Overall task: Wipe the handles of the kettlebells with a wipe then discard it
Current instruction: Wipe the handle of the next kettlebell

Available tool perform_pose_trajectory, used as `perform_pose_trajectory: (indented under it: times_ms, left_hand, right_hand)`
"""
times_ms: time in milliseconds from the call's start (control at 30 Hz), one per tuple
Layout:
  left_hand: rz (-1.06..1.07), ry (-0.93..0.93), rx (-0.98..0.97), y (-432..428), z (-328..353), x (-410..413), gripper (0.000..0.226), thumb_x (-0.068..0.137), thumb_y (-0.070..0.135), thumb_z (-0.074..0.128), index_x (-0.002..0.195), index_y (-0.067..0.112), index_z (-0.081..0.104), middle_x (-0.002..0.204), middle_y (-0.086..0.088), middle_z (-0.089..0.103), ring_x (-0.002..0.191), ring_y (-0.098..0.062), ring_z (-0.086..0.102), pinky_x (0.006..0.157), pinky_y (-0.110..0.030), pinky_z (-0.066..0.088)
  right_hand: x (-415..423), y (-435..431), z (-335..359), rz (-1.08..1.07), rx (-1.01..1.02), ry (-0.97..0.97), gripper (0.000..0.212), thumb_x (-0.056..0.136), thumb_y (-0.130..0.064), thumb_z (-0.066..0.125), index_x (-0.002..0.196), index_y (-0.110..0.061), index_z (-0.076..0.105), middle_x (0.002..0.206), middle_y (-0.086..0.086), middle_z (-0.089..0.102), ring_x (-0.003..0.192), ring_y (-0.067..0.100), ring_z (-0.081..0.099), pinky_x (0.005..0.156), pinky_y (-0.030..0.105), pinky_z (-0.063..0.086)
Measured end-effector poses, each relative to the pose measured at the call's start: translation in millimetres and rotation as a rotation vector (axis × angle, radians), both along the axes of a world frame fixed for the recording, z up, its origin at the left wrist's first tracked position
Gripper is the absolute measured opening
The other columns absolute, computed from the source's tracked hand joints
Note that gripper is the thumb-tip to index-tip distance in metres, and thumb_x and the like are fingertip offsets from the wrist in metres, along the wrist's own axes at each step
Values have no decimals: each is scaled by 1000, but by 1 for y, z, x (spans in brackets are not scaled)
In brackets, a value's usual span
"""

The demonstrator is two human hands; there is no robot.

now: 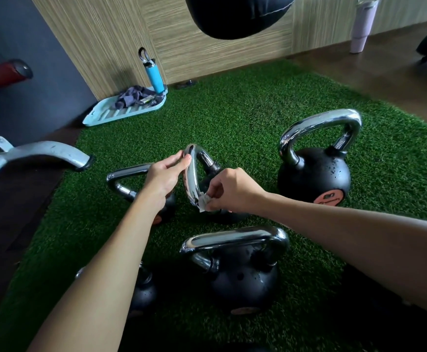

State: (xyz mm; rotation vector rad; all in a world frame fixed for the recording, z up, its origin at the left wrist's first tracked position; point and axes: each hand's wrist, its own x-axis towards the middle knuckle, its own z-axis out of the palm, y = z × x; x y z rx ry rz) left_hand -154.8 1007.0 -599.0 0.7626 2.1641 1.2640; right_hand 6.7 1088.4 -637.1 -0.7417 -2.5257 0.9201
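5 black kettlebells with chrome handles (pixel 242 283) on green artificial turf (pixel 232 110), left hand (pixel 165 174) pinching the top of the middle handle (pixel 191 171), right hand (pixel 232 189) pinching 1 small white crumpled wipe (pixel 204 200) against its near end

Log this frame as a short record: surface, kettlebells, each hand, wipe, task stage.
surface: green turf
kettlebells: five in view, the largest kettlebell at right
left hand: pinches the top of the centre kettlebell handle
right hand: pinches the wipe
wipe position: pressed on that handle's lower part
stage: wiping under way, wipe not yet discarded
background: blue bottle at the far end of a pale tray
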Motion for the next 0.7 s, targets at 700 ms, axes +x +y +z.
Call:
perform_pose_trajectory:
  times_ms: [700]
  left_hand:
    - [17,55,-12,-7,1,6,53,83,56,73,132,42,62,153,4,48,133,-29,50,116,-52,35]
  right_hand:
    - [-20,26,-11,214,-134,-218,19,93,-19,70,111,-18,77,86,-16,69,63,-4,55,52,6,38]
